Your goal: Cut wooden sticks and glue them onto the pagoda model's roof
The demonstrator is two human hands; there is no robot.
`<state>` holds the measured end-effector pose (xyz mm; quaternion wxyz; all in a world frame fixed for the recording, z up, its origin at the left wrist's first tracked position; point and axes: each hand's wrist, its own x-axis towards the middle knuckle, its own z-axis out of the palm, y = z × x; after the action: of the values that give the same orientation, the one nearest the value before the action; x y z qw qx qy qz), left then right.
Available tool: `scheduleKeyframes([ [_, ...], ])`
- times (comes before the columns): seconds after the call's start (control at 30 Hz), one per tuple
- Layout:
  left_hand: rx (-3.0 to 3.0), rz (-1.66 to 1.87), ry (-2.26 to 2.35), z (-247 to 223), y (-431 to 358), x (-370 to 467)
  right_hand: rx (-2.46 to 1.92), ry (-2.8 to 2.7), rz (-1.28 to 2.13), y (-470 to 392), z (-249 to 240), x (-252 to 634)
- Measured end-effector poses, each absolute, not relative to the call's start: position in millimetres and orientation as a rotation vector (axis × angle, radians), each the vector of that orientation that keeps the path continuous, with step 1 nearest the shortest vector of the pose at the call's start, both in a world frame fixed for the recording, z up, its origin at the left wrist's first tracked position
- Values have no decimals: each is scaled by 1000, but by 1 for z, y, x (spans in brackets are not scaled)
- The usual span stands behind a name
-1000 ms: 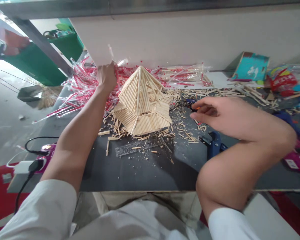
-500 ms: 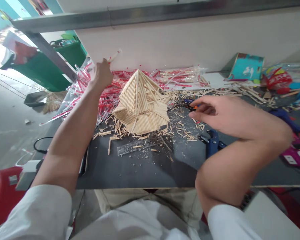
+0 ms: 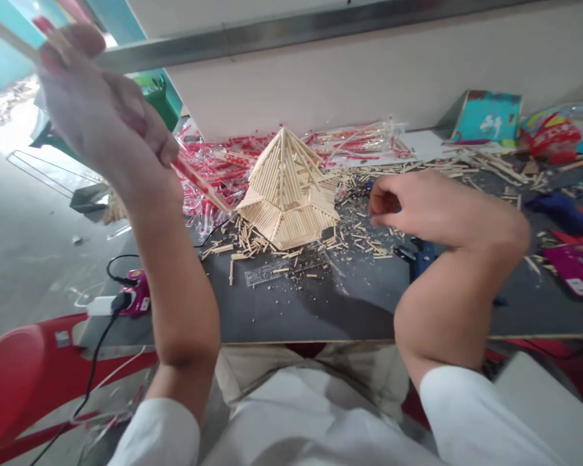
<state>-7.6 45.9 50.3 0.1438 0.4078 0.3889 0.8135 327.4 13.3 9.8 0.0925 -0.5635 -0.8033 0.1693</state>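
Note:
Raised at the upper left, my left hand (image 3: pixel 111 116) is closed round a thin pale stick with red-marked wrapping (image 3: pixel 201 184), whose ends stick out on both sides. A cone-roofed model of pale wooden sticks (image 3: pixel 284 188) stands on the dark table (image 3: pixel 291 317). To its right, my right hand (image 3: pixel 408 207) hovers with curled fingers; whether something small is between them is hidden. Short stick pieces (image 3: pixel 252 243) lie around the model's base, and a clear ruler (image 3: pixel 265 274) lies in front of it.
Red-and-clear wrappers (image 3: pixel 214 162) pile behind and left of the model. A blue tool (image 3: pixel 422 255) lies under my right forearm. A teal box (image 3: pixel 486 120) and a magenta power strip (image 3: pixel 571 265) are at the right. A red chair (image 3: pixel 24 375) stands at the left.
My left hand has swung up and to the left from the wrapper pile, with the stick in it. My right hand remains beside the model. The view has shifted slightly.

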Motion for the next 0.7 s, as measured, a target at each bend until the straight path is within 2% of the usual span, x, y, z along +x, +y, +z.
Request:
scheduleKeyframes([
  [0.13,1378,2280,884,27,-36,11,-1426,-2290,427,-17,22,307],
  [0.27,1227,2242,901,-30,-87,25,-1139,-2074,581,-52,10,292],
  [0.37,1150,2165,1017,-82,-112,46,-1038,-1994,722,-74,-27,284],
  [0.5,1590,1903,1223,-142,-136,65,-998,-1896,786,-107,-96,272],
  [0.6,1787,1697,1371,-169,-143,63,-1068,-1701,934,-135,-142,263],
  [0.7,1717,1664,1445,-183,-140,54,-1133,-1569,953,-151,-172,256],
])
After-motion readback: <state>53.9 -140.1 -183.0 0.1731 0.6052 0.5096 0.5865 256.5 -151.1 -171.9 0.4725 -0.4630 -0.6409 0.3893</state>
